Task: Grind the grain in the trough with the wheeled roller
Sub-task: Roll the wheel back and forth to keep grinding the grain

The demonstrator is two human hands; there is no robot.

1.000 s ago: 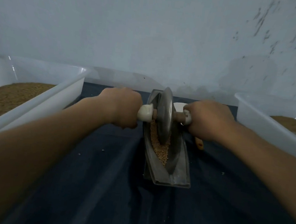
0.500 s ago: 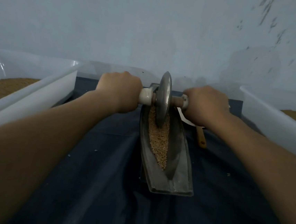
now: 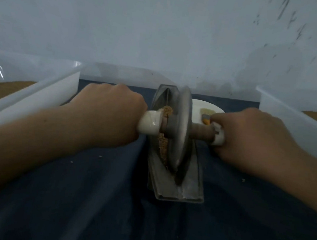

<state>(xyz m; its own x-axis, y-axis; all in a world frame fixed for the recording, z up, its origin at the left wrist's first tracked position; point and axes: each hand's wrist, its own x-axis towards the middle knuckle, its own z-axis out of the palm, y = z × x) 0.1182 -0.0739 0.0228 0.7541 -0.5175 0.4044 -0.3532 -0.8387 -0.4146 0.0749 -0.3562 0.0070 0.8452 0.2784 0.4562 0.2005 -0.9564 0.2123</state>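
A grey metal boat-shaped trough (image 3: 191, 192) lies lengthwise on a dark blue cloth, its near end towards me. Tan grain (image 3: 163, 149) shows in its groove, to the left of the wheel. The wheeled roller (image 3: 181, 129), a grey metal disc on a wooden axle with white end grips, stands on edge in the trough's near half. My left hand (image 3: 108, 113) grips the left handle. My right hand (image 3: 249, 136) grips the right handle. The wheel hides part of the grain.
A white plastic tub (image 3: 46, 89) with brown grain stands at the left, and another white tub (image 3: 282, 110) with grain at the right. Behind my right hand a white plate (image 3: 199, 108) carries a small brush (image 3: 206, 114). A pale wall rises just behind. Crumbs dot the cloth.
The roller went to the trough's far end, then came back towards me to the near half. Both hands kept hold of the handles. The camera view shifted closer.
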